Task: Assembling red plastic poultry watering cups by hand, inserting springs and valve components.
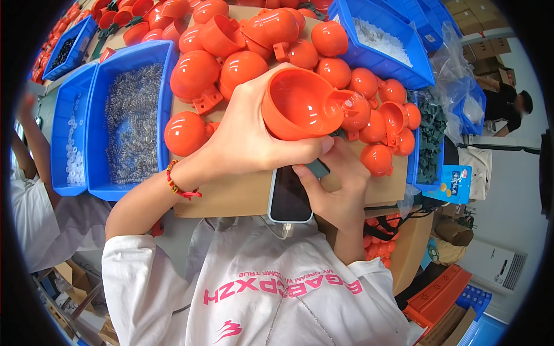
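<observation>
My left hand (248, 130) is wrapped round an orange plastic cup (300, 106), its round mouth facing up. At the cup's right side, a small shiny coil like a spring (348, 102) shows by the side socket. Just below the cup, my right hand (343, 184) has its thumb and fingers bent together, the fingertips close to the left thumb. A dark green patch (319, 168) shows between them; whether it is gripped cannot be made out. Under the hands a phone (291, 196) lies with its screen dark and a white cable plugged in.
Orange cups and balls (242, 72) crowd the cardboard-covered table (231, 193). Left stand blue bins with metal springs (135, 121) and white rings (75, 155). Right are a bin of dark green parts (431, 135) and one of clear pieces (381, 43). Another person's arm (36, 138) is at far left.
</observation>
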